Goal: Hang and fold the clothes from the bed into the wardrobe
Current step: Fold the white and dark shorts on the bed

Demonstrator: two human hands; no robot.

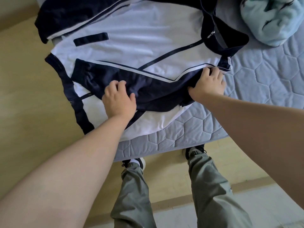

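A white and navy jacket [131,41] is seen spread flat on the bed [263,71], front up, its zip line running diagonally toward the dark collar at the far right. The hem end is draped over the bed's left edge, above the tan floor [29,99]. One navy sleeve [156,89] is laid across the jacket's white body, and it is held at two places. The left hand [119,100] is set on the sleeve's middle, fingers curled down into the cloth and thumb spread across it, so the fabric is bunched under the palm. The right hand [208,84] is closed on the sleeve's shoulder end — fingers hooked over the white-striped seam, thumb tucked against the navy cloth below. The jacket's other sleeve is folded over along the far edge at the upper left.

Beyond the collar, a pale blue fleece bundle [271,18] is lying on the quilted cover, apart from the jacket. Below the bed's near edge, olive trousers [210,186] and dark shoes [141,162] are visible — the toes are tucked just under the mattress.
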